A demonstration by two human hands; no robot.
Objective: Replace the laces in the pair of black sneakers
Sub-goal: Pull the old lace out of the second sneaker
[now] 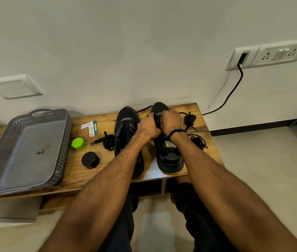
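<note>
Two black sneakers stand side by side on a low wooden table (107, 170), toes toward the wall. The left sneaker (125, 128) is untouched. Over the front of the right sneaker (169, 155) my left hand (148, 127) and my right hand (171, 122) meet, fingers curled and pinching a black lace at the eyelets. A lace end (144, 108) trails toward the wall between the toes. Loose black laces lie in two bunches right of that shoe (190, 120) (198, 141). A bundled black lace (107, 140) lies left of the shoes.
A grey perforated tray (25, 151) fills the table's left end. Between it and the shoes sit a green cap (78, 143), a black round tin (90, 159) and small white boxes (89, 127). A black cable (231, 91) hangs from the wall socket behind.
</note>
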